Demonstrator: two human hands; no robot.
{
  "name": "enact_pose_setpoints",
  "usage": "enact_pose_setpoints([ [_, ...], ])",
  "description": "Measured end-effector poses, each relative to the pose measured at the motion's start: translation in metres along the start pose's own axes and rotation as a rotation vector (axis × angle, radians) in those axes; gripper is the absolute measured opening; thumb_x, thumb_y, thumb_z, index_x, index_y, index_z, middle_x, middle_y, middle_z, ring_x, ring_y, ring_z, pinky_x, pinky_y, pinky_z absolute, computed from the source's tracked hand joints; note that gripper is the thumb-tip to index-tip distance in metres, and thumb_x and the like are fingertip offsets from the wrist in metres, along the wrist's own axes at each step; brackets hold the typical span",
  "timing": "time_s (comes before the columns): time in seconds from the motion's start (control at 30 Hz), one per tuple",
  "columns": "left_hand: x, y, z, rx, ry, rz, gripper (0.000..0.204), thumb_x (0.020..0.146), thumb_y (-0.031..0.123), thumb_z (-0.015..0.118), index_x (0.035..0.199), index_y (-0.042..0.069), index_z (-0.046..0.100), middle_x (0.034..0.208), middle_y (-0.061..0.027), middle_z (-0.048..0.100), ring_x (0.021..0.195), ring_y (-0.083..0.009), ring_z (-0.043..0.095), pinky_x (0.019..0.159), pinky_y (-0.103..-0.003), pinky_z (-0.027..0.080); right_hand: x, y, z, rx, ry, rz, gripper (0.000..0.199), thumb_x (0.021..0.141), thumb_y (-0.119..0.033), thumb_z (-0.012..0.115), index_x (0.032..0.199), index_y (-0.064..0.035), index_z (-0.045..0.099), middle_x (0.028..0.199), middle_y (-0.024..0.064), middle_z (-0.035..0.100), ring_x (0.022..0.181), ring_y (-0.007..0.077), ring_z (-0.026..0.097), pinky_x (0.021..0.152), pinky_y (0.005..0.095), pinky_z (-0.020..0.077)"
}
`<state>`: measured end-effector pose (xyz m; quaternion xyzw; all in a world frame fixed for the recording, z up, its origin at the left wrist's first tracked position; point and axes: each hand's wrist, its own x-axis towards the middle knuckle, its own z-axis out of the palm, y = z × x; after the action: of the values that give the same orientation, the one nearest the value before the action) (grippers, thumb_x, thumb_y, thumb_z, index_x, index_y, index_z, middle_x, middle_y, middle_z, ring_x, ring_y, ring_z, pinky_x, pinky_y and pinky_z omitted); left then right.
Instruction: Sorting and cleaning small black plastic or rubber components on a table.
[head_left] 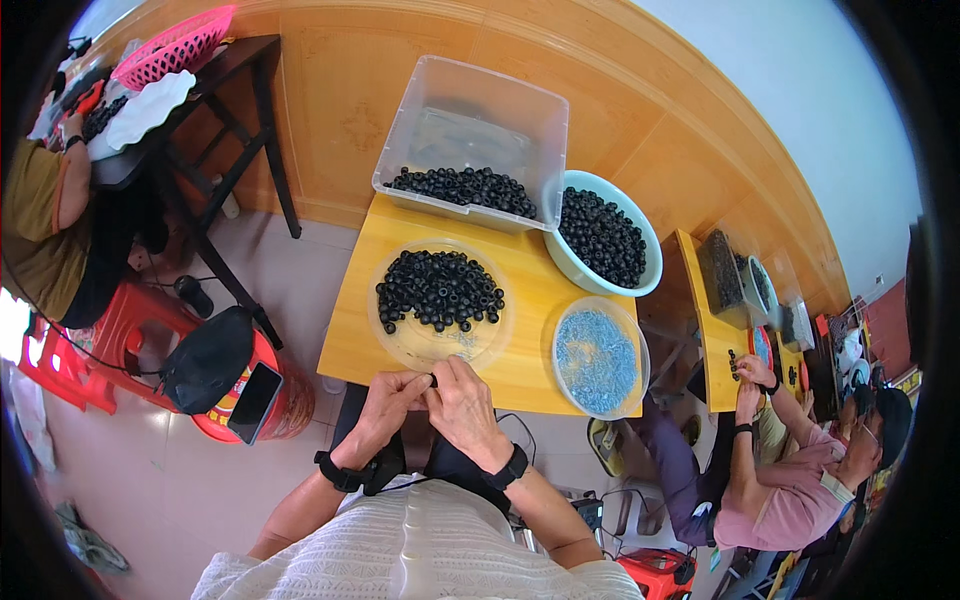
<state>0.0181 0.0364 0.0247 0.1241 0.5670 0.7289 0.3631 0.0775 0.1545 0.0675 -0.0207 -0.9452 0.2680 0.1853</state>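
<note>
Both hands' fingers – left hand [388,398], right hand [462,400] – pinch 1 black ring [434,380] at the table [350,345] edge.

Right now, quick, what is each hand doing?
Left hand: fingers pinched shut on a small black ring.
Right hand: fingers pinched shut on the same small black ring.

On the bench [360,345]: dish of rings [440,300] at the near left, dish of small parts [598,358] to its right, tub [470,145] behind, bowl [605,235] right of the tub. Stool [130,330] left of the bench.
</note>
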Motion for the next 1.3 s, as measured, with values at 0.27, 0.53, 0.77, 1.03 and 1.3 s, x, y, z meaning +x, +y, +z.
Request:
enact_pose_setpoints([
  [0.27,0.002,0.001,0.008,0.047,-0.045,-0.018,0.026,0.093,0.019,0.048,0.088,-0.002,0.063,0.077,-0.0020,0.060,0.073,-0.0062,0.056,0.070,-0.024,0.050,-0.011,0.006,-0.002,0.039,0.055,0.009,0.012,0.073,-0.002,0.057,0.081,0.0009,0.049,0.078,0.0171,0.051,0.074,0.0359,0.055,0.060,0.0421,0.0462],
  [0.53,-0.001,0.023,-0.006,0.018,0.117,0.063,0.035,0.094,0.028,0.046,0.112,0.000,0.057,0.091,-0.0082,0.063,0.077,-0.0107,0.058,0.073,-0.024,0.049,0.052,0.104,-0.060,-0.148,0.366,0.233,0.019,0.073,-0.010,0.062,0.087,0.0029,0.060,0.072,0.0185,0.057,0.066,0.0326,0.057,0.057,0.0410,0.0434],
  [0.77,-0.006,0.022,-0.028,-0.002,0.208,0.099,0.031,0.093,0.024,0.047,0.108,-0.001,0.059,0.090,-0.0079,0.063,0.074,-0.0112,0.058,0.070,-0.022,0.049,0.093,0.182,-0.138,-0.514,0.680,0.271,0.035,0.067,-0.002,0.068,0.102,-0.0011,0.060,0.076,0.0160,0.059,0.067,0.0312,0.058,0.063,0.0406,0.0464],
  [1.03,-0.004,0.019,-0.029,-0.018,0.226,0.056,0.026,0.091,0.019,0.050,0.104,-0.001,0.061,0.086,-0.0075,0.064,0.071,-0.0100,0.058,0.069,-0.022,0.049,0.064,0.139,-0.039,-0.134,0.224,0.121,0.013,0.068,0.001,0.060,0.080,-0.0009,0.065,0.079,0.0166,0.063,0.070,0.0319,0.061,0.064,0.0374,0.0482],
  [1.3,-0.005,0.013,-0.033,-0.040,0.225,0.015,0.023,0.091,0.018,0.052,0.103,0.000,0.062,0.087,-0.0066,0.064,0.076,-0.0098,0.059,0.072,-0.023,0.049,0.058,0.108,0.001,-0.147,0.085,0.197,0.016,0.067,0.002,0.062,0.082,-0.0010,0.064,0.077,0.0160,0.061,0.074,0.0331,0.061,0.066,0.0388,0.0481],
])
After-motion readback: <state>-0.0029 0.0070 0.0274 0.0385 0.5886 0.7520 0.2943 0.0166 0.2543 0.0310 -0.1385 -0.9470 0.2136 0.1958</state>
